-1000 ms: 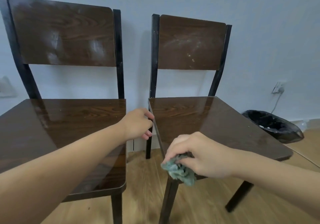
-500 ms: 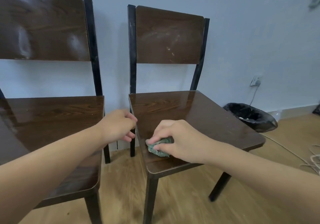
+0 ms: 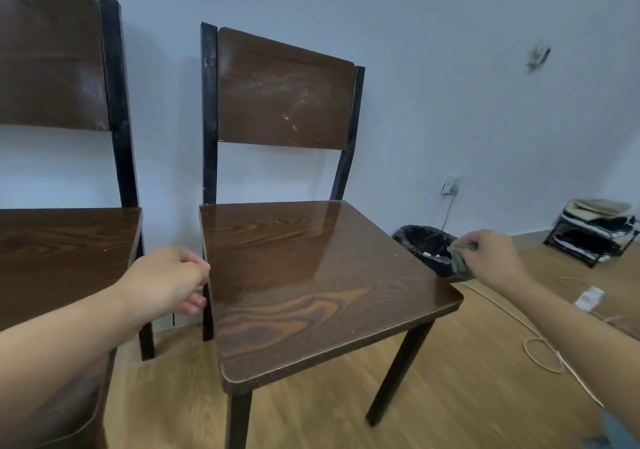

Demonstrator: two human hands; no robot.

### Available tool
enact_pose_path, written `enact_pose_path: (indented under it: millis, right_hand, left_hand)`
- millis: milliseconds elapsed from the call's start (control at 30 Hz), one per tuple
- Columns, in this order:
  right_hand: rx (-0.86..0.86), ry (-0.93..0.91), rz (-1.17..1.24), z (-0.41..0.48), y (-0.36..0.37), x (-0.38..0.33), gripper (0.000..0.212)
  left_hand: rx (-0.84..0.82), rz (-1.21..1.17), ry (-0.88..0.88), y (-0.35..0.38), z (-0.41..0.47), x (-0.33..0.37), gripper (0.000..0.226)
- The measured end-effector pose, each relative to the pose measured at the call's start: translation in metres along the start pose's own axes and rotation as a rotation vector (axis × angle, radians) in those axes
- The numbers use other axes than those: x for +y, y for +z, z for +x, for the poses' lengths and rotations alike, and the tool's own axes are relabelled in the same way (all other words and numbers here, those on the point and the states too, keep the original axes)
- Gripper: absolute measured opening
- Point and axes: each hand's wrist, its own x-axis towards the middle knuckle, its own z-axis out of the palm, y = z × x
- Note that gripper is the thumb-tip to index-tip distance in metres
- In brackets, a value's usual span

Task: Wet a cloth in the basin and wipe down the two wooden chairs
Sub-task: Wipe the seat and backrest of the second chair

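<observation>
Two dark wooden chairs with black metal frames stand side by side against the wall. The right chair (image 3: 311,275) is in the middle of the view, its glossy seat streaked with damp. The left chair (image 3: 59,240) is cut off by the frame's left edge. My left hand (image 3: 166,282) grips the left edge of the right chair's seat. My right hand (image 3: 491,258) holds a crumpled green cloth (image 3: 459,261) just off the seat's right edge. No basin is in view.
A black-lined waste bin (image 3: 426,247) sits on the wooden floor behind the right chair. A wall socket (image 3: 450,185) has a cord running down. A loose cord (image 3: 547,355) loops over the floor at right, near a low black rack (image 3: 595,233).
My right hand has swept the cloth from the seat's front left corner across to its right edge. The view has turned right. My left hand stays on the seat's left edge.
</observation>
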Motion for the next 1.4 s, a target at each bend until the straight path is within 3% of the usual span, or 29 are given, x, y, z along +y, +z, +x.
enact_pose_path:
  millis: [100,267,333,500,600,667,1000,1400]
  right_hand:
    - [0.006,-0.213,0.083,-0.014,0.012,-0.046,0.017]
    - [-0.295,-0.715,0.159,-0.055,0.057,-0.120,0.021]
    - [-0.251,-0.676,0.147,-0.037,0.067,-0.109,0.022]
    - [-0.154,-0.107,-0.106,0.035,0.042,-0.019,0.023]
    - [-0.001,-0.042,-0.049,0.049,0.038,-0.002,0.025]
    - [0.042,-0.081,0.043,0.054,0.043,-0.016,0.021]
    - [-0.133,-0.148,0.262,0.070,0.102,-0.113,0.019]
    - [-0.362,-0.612,0.356,-0.136,0.016,-0.098,0.038]
  left_hand:
    - [0.024,-0.058,-0.081,0.003,0.004,0.003,0.024]
    - [0.038,-0.184,-0.189,0.005,0.010,-0.004,0.027]
    - [0.029,-0.219,-0.211,0.005,0.010,-0.007,0.022]
    - [-0.007,-0.286,-0.236,0.003,0.005,-0.009,0.014]
    - [-0.025,-0.335,-0.223,0.006,0.006,-0.005,0.008]
    - [-0.036,-0.350,-0.218,0.009,0.008,-0.005,0.010]
    - [0.030,-0.401,-0.221,0.014,0.006,-0.005,0.017]
    - [-0.003,-0.485,-0.233,0.012,-0.002,-0.005,0.018]
